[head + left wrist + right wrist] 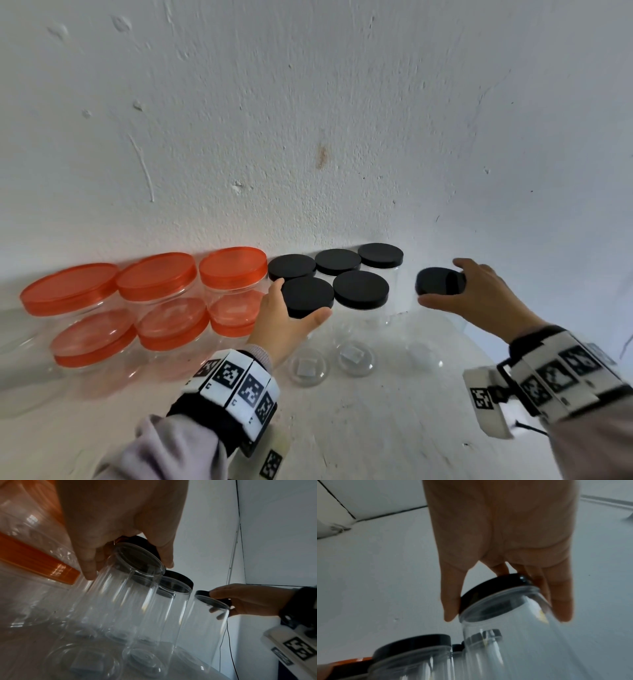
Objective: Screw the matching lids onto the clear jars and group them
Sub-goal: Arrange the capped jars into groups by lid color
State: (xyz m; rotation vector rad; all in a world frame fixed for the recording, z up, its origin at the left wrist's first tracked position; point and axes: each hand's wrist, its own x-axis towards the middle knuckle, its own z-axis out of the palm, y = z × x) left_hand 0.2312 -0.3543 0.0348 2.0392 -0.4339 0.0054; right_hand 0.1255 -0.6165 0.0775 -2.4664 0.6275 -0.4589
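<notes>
At lower centre, your left hand [286, 317] grips a black-lidded jar [307, 296]; your right hand [479, 296] clamps the last jar [440, 281] at right. Orange-lidded jars [156, 274] stand grouped; only grouping remains.

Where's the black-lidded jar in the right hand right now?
In the head view it sits at the right end, apart from the black-lidded cluster: the right hand has its grip on the black lid of that jar, near the white wall.
</notes>
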